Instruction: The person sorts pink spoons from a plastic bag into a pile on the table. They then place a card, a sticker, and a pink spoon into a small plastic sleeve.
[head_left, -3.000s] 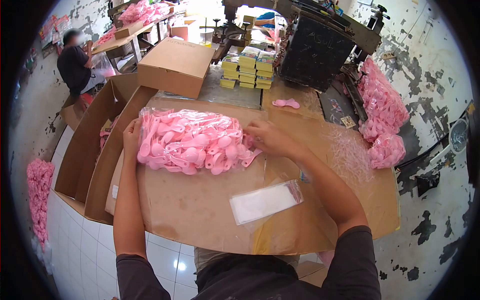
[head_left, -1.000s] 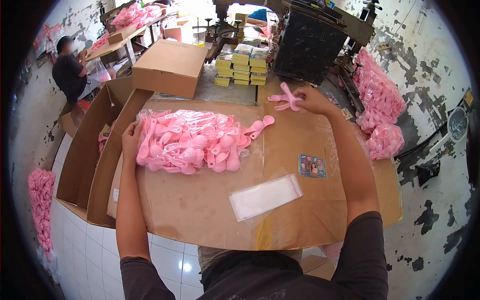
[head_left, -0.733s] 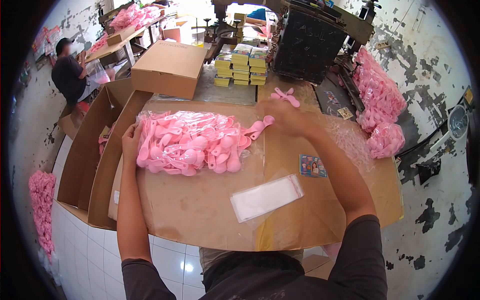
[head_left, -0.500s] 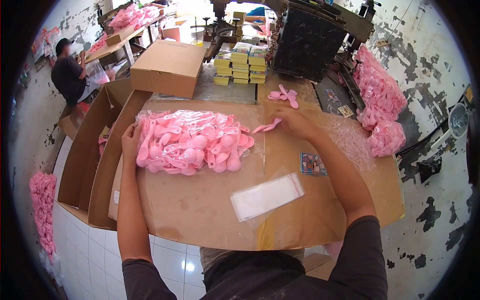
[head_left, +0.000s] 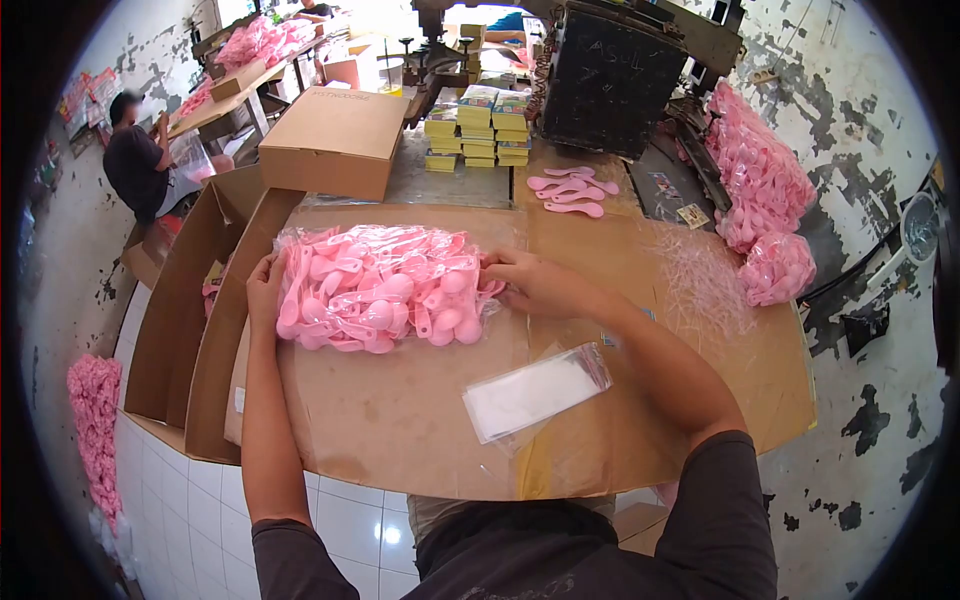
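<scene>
Loose spoons: more at upper centre than half a second ago.
Spoon bag: left of centre, on the counter.
Right hand: back at its right end; fingers' grip unclear.
Left hand: fingers gripping its left edge.

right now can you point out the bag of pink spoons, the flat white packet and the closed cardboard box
bag of pink spoons (head_left: 375, 290), head view, middle of its upper side
flat white packet (head_left: 533, 393), head view, middle of its white face
closed cardboard box (head_left: 336, 121), head view, middle of its top
</scene>
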